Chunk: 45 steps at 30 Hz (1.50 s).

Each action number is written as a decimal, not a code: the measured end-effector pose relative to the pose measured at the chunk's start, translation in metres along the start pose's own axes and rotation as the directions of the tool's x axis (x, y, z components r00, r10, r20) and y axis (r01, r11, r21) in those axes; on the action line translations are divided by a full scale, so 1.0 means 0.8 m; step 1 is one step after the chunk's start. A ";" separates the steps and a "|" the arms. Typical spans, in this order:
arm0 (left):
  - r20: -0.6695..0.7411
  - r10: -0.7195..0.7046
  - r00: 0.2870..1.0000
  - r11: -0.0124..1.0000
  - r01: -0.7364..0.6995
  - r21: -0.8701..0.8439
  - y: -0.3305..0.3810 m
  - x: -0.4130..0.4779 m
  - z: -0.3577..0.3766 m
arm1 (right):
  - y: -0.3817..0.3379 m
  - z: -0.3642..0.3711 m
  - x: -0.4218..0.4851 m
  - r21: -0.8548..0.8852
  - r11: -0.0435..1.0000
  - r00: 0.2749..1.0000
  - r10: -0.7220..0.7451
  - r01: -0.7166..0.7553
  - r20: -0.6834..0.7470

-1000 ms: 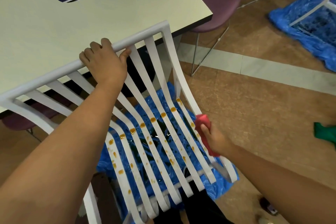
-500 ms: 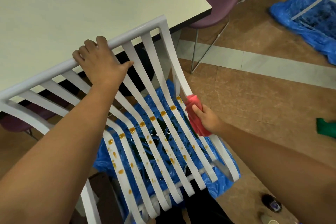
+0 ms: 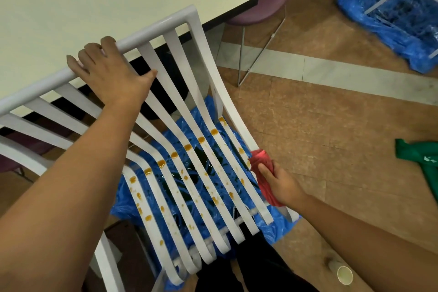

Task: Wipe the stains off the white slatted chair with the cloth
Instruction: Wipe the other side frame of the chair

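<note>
A single wide-angle view comes from the person's head, looking forward and steeply down over both forearms, which enter from the bottom corners and stretch away from the lens. It sits close above the white slatted chair [image 3: 189, 154], whose top rail tilts toward the bench [image 3: 123, 7] at the upper left, so the slats fill the middle of the frame and bow with the lens's distortion. The tan floor [image 3: 331, 130] spreads out to the right and recedes toward the top edge, with no second view to overlap.
</note>
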<state>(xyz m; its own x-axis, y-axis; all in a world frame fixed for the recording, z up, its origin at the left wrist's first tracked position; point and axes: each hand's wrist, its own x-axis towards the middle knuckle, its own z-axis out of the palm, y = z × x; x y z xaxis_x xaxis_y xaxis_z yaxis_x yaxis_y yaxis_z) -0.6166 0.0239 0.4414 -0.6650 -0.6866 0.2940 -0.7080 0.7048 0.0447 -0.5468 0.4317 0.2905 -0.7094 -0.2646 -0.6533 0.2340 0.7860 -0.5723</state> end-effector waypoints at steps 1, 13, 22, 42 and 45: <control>-0.007 0.003 1.000 1.000 -0.003 0.000 0.000 -0.001 0.001 | -0.011 0.000 0.010 -0.018 1.000 1.000 -0.008 0.008 -0.006; -0.030 0.005 1.000 1.000 -0.005 0.004 0.002 -0.009 0.008 | -0.171 -0.010 0.124 -0.035 0.997 0.998 -0.063 0.064 0.025; -0.026 -0.013 1.000 1.000 0.013 -0.004 0.005 -0.008 0.009 | -0.013 0.015 0.010 -0.134 0.987 0.986 -0.106 0.088 -0.127; -0.048 -0.016 0.999 1.000 0.016 0.000 0.006 -0.009 0.013 | -0.035 0.021 0.035 -0.258 0.965 0.982 -0.092 0.047 -0.167; -0.040 -0.020 0.999 1.000 0.020 0.000 0.006 -0.009 0.012 | -0.092 0.018 0.076 -0.245 0.966 0.975 -0.130 0.083 -0.181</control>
<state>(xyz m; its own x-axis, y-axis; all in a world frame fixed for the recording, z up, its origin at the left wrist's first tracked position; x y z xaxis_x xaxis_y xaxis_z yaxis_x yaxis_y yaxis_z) -0.6176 0.0300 0.4301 -0.6407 -0.6928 0.3310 -0.7210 0.6911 0.0509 -0.5975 0.3497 0.2855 -0.8424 -0.2589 -0.4726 0.0038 0.8742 -0.4855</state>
